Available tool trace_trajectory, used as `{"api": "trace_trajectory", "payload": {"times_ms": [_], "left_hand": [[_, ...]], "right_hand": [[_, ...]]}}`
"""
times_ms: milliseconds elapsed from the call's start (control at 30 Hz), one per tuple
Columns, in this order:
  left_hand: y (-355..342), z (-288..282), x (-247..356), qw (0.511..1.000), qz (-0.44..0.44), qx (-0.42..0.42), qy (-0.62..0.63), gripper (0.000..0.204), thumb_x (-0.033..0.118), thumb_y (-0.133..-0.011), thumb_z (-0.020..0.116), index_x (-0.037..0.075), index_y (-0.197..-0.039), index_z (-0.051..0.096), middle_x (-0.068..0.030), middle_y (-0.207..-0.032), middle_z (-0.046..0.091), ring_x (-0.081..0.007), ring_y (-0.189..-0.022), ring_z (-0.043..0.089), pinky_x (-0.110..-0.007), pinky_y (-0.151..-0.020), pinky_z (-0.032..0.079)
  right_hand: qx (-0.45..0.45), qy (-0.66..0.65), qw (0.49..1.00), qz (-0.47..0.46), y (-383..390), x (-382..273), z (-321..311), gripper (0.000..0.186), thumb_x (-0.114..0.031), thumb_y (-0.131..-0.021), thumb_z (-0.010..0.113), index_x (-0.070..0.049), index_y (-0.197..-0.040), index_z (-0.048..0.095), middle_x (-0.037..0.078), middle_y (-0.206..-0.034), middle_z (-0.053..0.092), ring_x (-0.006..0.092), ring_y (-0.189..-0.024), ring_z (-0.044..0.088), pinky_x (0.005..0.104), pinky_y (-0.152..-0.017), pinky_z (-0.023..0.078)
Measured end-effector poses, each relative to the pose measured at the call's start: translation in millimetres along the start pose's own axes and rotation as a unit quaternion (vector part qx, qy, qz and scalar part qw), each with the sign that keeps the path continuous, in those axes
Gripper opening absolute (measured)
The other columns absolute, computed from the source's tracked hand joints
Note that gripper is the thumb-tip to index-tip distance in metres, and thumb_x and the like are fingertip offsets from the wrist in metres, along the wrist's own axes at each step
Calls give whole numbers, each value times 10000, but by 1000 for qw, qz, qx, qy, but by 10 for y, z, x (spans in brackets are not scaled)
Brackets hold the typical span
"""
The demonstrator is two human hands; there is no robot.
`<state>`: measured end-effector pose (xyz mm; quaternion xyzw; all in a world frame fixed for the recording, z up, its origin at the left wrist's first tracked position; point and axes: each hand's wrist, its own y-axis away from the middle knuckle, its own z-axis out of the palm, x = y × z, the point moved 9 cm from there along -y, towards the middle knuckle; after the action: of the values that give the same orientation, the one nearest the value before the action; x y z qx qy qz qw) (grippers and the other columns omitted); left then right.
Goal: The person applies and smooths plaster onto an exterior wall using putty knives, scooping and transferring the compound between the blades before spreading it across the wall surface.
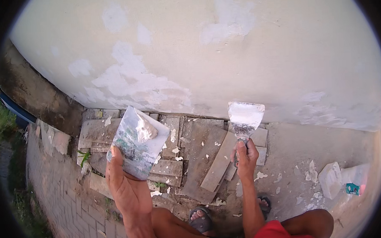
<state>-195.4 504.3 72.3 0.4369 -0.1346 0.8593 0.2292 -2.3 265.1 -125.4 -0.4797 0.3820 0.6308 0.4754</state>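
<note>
My left hand (127, 187) grips a flat, square plaster board (134, 153) by its lower left edge, tilted, its face smeared with white and greenish marks. A lump of white putty (146, 130) sits on the board's upper right part. In my right hand (246, 159) is a putty knife (246, 116), held by its handle with the wide blade pointing up and coated white. Blade and board are apart. Beyond both hands rises a cream wall (273, 64) with white putty patches (131, 77) on its left part and near its base.
Flat boards or tiles (205, 156) lie stacked along the wall's foot, littered with paint flakes. At the right, a white block (330, 180) stands beside a pale bag (354, 175). Brick paving (79, 209) and greenery run along the left. My sandalled feet (200, 218) are below.
</note>
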Motion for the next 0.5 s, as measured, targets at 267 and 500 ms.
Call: {"api": "trace_trajectory", "payload": {"times_ms": [267, 500], "left_hand": [[68, 127, 228, 1000, -9, -13, 13, 247, 194, -1026, 484, 18, -1173, 575, -65, -1171, 619, -147, -1075, 588, -346, -948, 471], [92, 135, 283, 999, -2, -26, 28, 241, 182, -1024, 487, 3, -1164, 567, -78, -1150, 628, -144, -1065, 595, -336, -940, 474]], "right_hand": [[73, 201, 911, -354, -407, -1319, 445, 588, -84, -924, 628, -10, -1456, 387, 69, -910, 592, 123, -706, 553, 260, -636, 486], [64, 411, 753, -510, -716, -1537, 827, 701, 3, -806, 697, -168, -1447, 471, 57, -808, 473, 186, -604, 522, 336, -484, 451]]}}
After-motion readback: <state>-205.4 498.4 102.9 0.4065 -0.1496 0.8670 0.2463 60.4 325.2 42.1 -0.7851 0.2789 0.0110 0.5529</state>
